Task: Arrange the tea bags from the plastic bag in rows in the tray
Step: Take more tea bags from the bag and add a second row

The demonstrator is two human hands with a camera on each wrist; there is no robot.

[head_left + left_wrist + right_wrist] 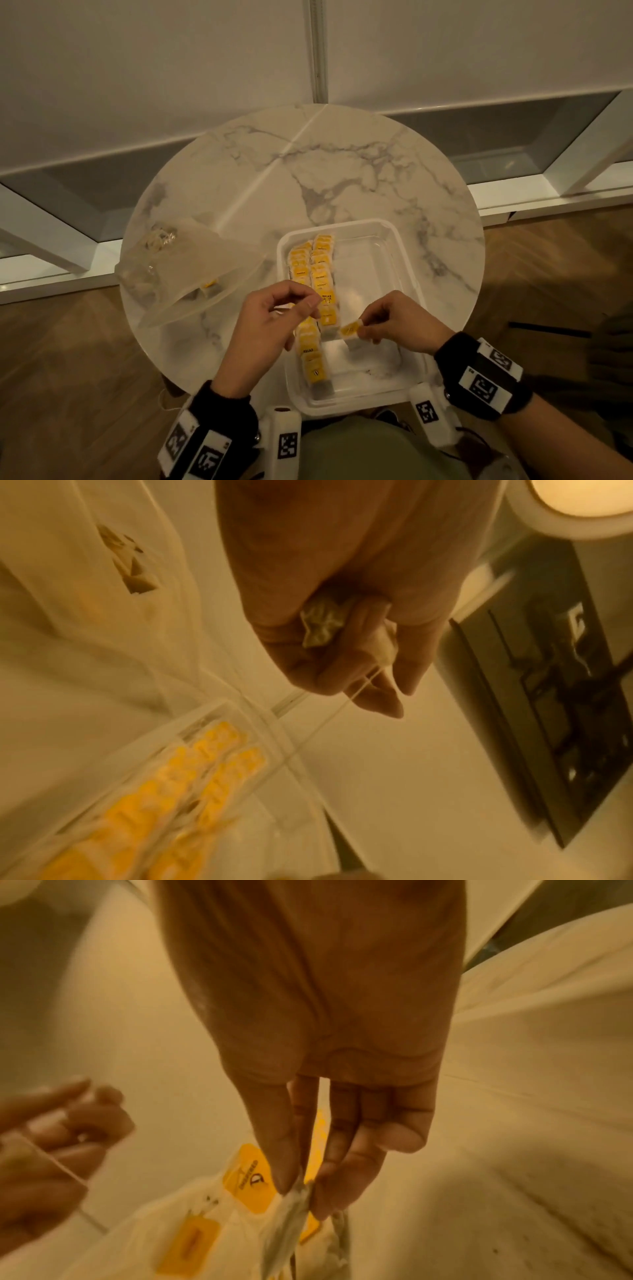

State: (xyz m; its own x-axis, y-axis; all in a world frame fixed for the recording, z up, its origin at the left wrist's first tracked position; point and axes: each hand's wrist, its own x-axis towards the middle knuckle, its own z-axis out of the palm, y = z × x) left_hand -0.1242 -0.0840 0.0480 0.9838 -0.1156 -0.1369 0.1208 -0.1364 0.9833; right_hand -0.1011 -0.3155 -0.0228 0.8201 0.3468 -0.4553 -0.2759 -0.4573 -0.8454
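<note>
We recorded both hands raised over the clear plastic tray point(407, 240), which sat at the near edge of the round marble table point(308, 164). Two rows of yellow-labelled tea bags point(322, 274) ran along the tray's left half; its right half held none. The near-empty plastic bag point(185, 274) lay on the table left of the tray, a yellow label or two showing through it. The right hand point(400, 322) pinched a single tea bag point(351, 330) between thumb and fingertips, just above the tray beside the second row. The left hand point(270, 318) hovered over the first row, fingers curled, hiding part of it. From the head view we could not tell what the left hand held; the left wrist view showed a crumpled tea bag pouch point(322, 623) gripped in its fingers point(373, 693), with a string point(318, 723) trailing out. The right wrist view showed the pinched bag edge-on above labelled ones. Wood floor surrounded the table.
</note>
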